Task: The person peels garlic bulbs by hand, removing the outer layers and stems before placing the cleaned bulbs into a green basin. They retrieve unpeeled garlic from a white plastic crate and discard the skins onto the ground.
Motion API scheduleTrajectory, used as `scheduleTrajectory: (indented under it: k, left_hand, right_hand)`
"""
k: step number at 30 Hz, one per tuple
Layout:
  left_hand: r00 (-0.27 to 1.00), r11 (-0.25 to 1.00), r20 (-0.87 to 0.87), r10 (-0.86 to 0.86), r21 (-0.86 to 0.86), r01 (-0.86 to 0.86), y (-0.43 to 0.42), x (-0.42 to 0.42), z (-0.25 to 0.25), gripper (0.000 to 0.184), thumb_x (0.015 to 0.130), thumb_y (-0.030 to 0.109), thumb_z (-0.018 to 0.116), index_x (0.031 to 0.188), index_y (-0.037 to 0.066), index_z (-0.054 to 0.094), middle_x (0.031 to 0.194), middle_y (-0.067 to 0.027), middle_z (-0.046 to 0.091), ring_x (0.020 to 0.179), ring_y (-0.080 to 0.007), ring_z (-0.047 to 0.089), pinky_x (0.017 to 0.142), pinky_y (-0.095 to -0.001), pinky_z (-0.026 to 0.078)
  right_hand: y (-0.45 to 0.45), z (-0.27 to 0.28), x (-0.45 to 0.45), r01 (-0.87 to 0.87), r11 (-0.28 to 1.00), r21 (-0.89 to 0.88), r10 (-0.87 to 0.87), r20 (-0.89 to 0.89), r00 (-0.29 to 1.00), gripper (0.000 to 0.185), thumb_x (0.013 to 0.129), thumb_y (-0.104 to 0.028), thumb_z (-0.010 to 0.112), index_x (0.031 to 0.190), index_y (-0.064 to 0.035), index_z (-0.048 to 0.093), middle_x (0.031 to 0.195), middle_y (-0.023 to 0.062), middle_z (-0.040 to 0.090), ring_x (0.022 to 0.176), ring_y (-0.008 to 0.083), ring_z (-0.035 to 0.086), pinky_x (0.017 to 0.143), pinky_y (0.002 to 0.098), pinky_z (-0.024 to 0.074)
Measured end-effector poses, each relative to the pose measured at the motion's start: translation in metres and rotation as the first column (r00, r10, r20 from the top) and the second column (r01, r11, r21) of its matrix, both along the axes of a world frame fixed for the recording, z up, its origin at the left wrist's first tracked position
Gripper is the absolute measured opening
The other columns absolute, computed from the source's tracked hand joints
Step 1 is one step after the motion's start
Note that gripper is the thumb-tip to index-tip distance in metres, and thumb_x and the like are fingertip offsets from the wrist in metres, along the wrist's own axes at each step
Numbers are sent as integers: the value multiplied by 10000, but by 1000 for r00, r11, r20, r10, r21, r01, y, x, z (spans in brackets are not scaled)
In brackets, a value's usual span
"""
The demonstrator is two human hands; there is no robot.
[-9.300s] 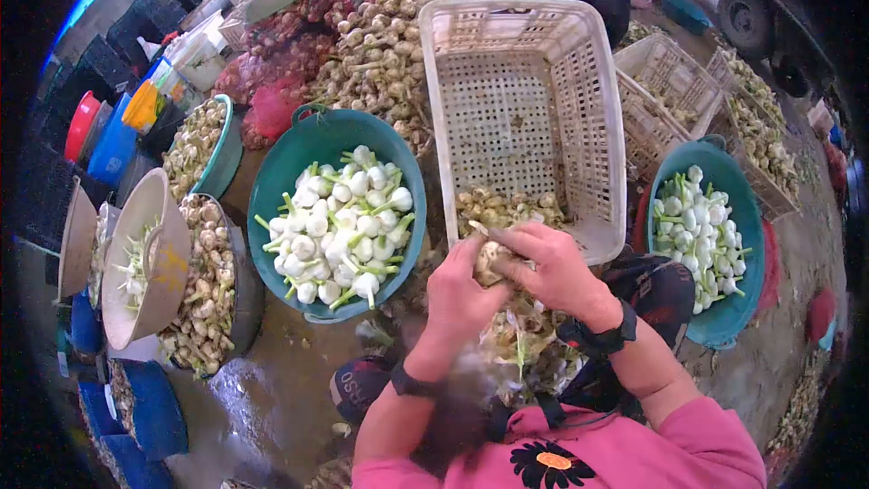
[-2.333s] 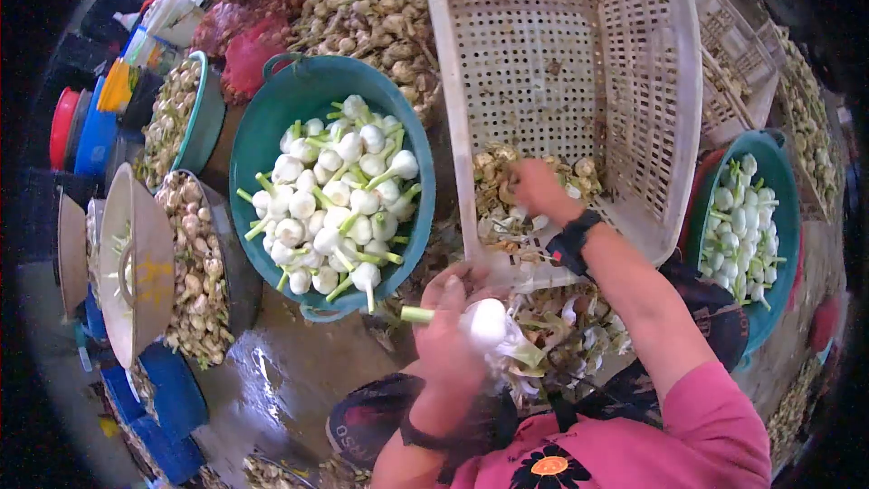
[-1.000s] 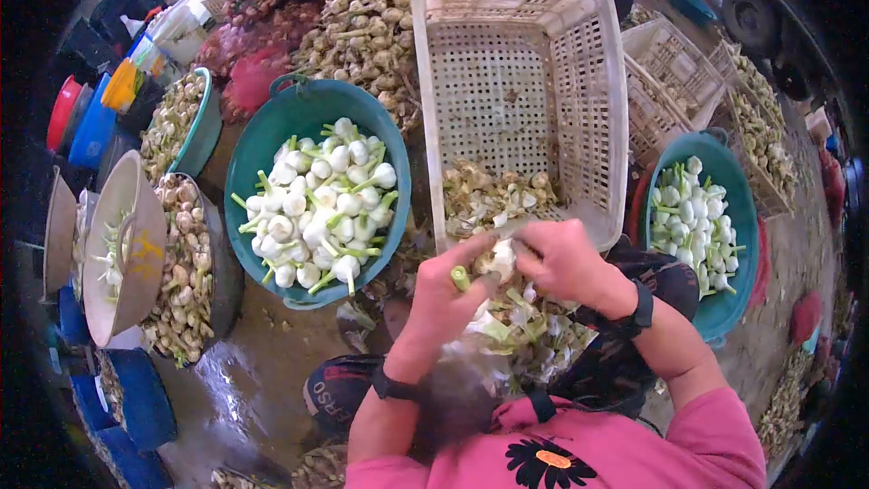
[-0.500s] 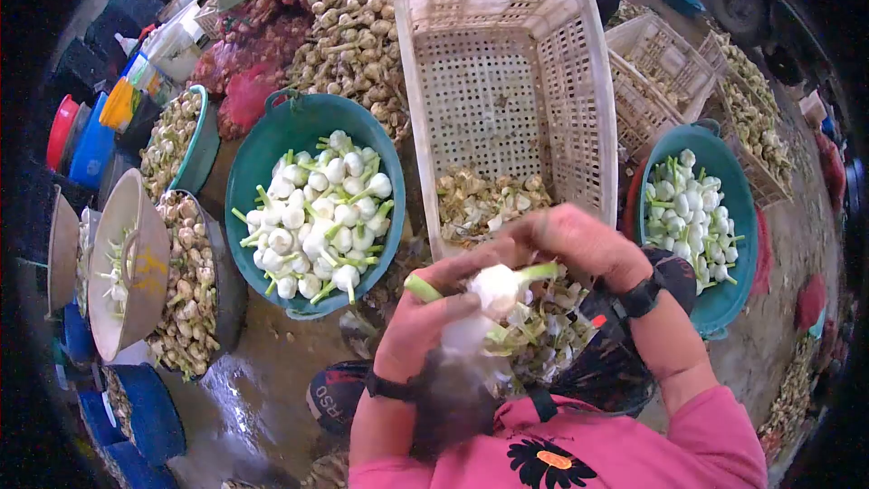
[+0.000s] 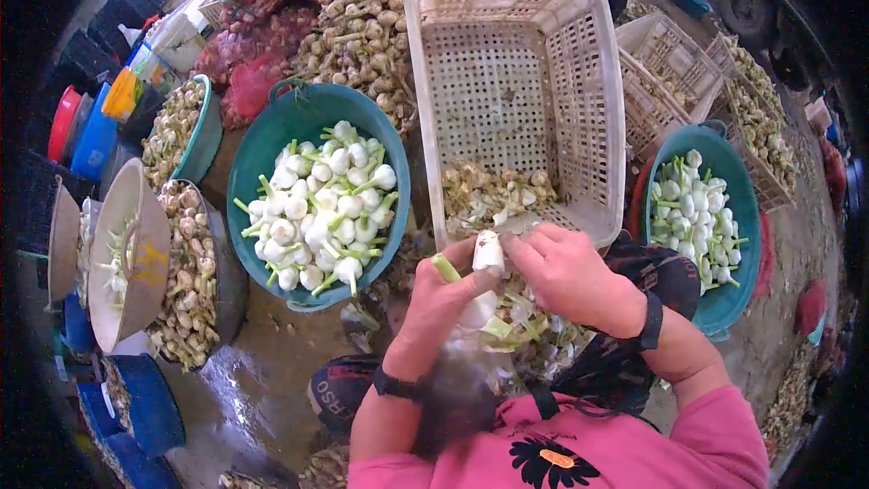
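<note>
My left hand is closed around garlic. A white garlic bulb stands up between its fingers with the brownish end on top, and a second peeled bulb shows below the thumb. A cut green stem sticks out at the left of this hand. My right hand is closed, its thumb and fingertips pressed to the side of the upper bulb. Beneath both hands lies a heap of garlic skins and stem pieces, partly covered by my wrists.
Ahead stands a white plastic crate with trimmings inside. Green tubs of peeled garlic stand left and right. Unpeeled garlic is piled behind; a dark bucket and a tilted pan are farther left.
The upper bulb has turned from lying with its stem to the right to standing with its brownish end up. My right hand has shifted down and its fingers have come onto the bulb's side.
</note>
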State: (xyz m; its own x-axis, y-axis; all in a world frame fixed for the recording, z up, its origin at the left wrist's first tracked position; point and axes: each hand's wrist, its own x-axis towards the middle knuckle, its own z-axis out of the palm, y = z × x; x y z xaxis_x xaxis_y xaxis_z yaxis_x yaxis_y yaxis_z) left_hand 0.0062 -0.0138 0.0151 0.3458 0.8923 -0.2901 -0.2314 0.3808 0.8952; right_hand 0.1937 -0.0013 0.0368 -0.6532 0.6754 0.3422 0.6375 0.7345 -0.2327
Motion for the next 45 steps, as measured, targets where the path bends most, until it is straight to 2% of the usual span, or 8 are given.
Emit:
scheduleTrajectory:
  k: [10,13,19,22,23,26,35,45]
  left_hand:
    - [998,998,-44,-51,-33,49,1,0,-4,480,726,78,684,1152,-86,532,978,-108,638,831,-164,620,759,-286,503]
    - [989,979,-135,-67,183,91,0,-1,-14,504,709,39,690,1176,-61,531,1025,-84,632,873,-174,616,796,-295,492]
    - [826,806,-561,-52,465,367,9,-4,-26,620,709,116,751,1244,-42,480,1145,-142,605,985,-160,600,830,-298,481]
    - [745,749,-626,229,602,276,11,6,-48,615,708,111,748,1247,-25,486,1133,-153,606,925,-162,618,793,-295,492]
    - [917,922,-381,116,384,43,7,16,-36,537,721,112,743,1198,-12,531,1033,-124,644,833,-132,620,742,-285,500]
    - [869,964,-486,96,263,40,0,28,-29,433,745,117,731,1127,-12,574,905,-91,666,760,-109,605,709,-271,500]
    - [999,999,-10,-35,-8,35,-2,17,-38,312,779,193,633,995,-32,633,869,-62,663,728,-131,622,681,-256,503]
    - [954,994,296,-46,-86,74,-3,7,-36,349,836,222,515,1059,-39,578,989,-138,637,891,-204,624,799,-317,506]
  right_hand:
    - [1,-13,4,77,974,-212,-104,-121,987,136,726,-121,604,816,-26,570,676,125,578,652,319,583,555,390,462]
    - [3,-19,3,136,735,-665,-441,-315,841,184,760,-133,578,858,20,607,766,157,622,678,302,599,588,349,461]
    - [5,-43,11,-183,364,-913,-693,-397,602,213,826,-137,512,883,52,592,773,190,613,675,209,578,631,325,446]
    - [2,-50,8,149,636,-758,-659,-432,616,174,843,-104,494,874,46,577,761,201,601,700,276,592,629,356,448]
    - [-2,-39,4,262,723,-640,-629,-451,633,139,852,-75,485,876,43,555,774,216,590,735,349,590,632,384,448]
    - [-14,-39,-7,252,853,-457,-487,-525,698,125,851,-65,491,886,37,551,810,231,586,770,396,578,640,406,451]
    - [0,-28,5,-240,423,-874,-702,-484,523,159,874,-105,537,928,38,578,830,81,629,728,133,567,659,279,454]
    - [-7,-26,-1,-685,193,-703,-886,-425,186,199,910,-185,545,991,-7,581,869,63,636,683,106,613,554,222,491]
